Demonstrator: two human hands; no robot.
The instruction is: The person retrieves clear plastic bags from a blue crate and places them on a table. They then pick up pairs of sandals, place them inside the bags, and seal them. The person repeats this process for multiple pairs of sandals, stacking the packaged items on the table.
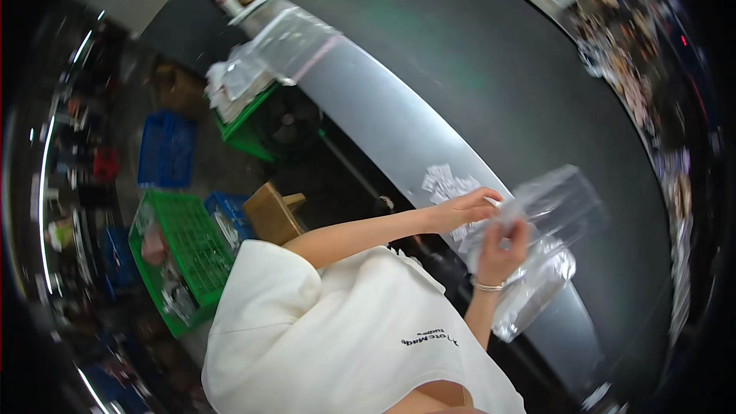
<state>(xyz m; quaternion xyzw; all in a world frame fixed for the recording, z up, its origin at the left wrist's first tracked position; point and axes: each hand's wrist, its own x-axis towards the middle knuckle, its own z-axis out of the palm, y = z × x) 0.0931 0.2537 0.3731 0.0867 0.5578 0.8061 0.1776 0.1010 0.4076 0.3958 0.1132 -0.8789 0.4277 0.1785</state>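
A clear plastic bag, blurred by motion, sticks out to the right from my hands above the metal ledge. My right hand, with a bracelet at the wrist, is closed on its near end. Beside it, my left hand has thumb and fingers pinched around a small white slip at the bag's near end; its details are blurred. Under and beside the left hand lies a loose pile of white paper slips. More clear plastic bags rest on the ledge beyond my right wrist.
A dark conveyor belt runs along the metal ledge. Clear bags hang over the ledge's far left. On the floor at left are a green crate, a blue crate and a wooden stool.
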